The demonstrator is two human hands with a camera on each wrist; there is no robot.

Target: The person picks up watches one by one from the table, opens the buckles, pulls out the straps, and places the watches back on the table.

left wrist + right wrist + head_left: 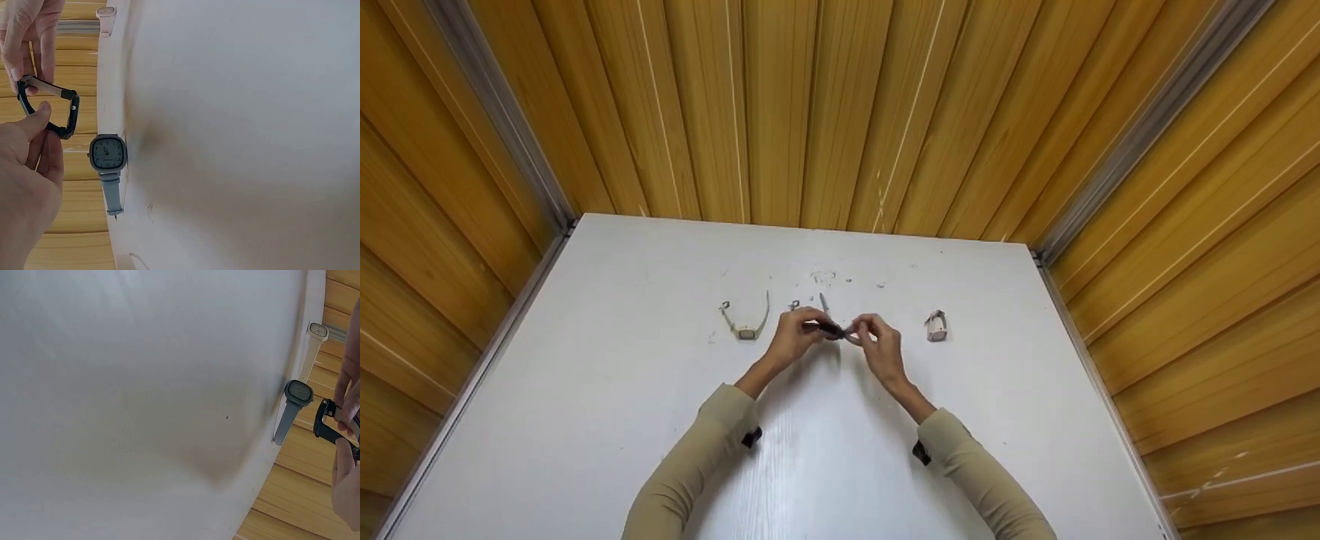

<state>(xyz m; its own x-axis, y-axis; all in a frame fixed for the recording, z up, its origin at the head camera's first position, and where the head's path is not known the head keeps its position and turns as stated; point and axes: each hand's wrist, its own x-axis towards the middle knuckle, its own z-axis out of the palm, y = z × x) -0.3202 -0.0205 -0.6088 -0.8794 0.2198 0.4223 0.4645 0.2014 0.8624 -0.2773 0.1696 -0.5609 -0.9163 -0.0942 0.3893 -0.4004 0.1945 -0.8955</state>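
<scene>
A black wristwatch [832, 330] is held above the table between both hands, its strap bent into a loop. My left hand [795, 337] pinches one side of the strap between thumb and fingers. My right hand [883, 349] pinches the strap at the other side, where the fingers partly hide it. The watch case [73, 112] is seen edge-on in the left wrist view, so its dial does not show. Just beyond the hands stands a grey-blue watch [107, 153] with a rounded square dial, its strap [824, 302] partly covered by the hands in the head view.
Left of the hands, a cream watch [746, 332] rests with its strap ends spread apart. A pale pink watch [937, 328], strap looped, lies to the right. The white table [840, 465] bears small marks and meets wood-patterned walls [780, 112] at its far edge.
</scene>
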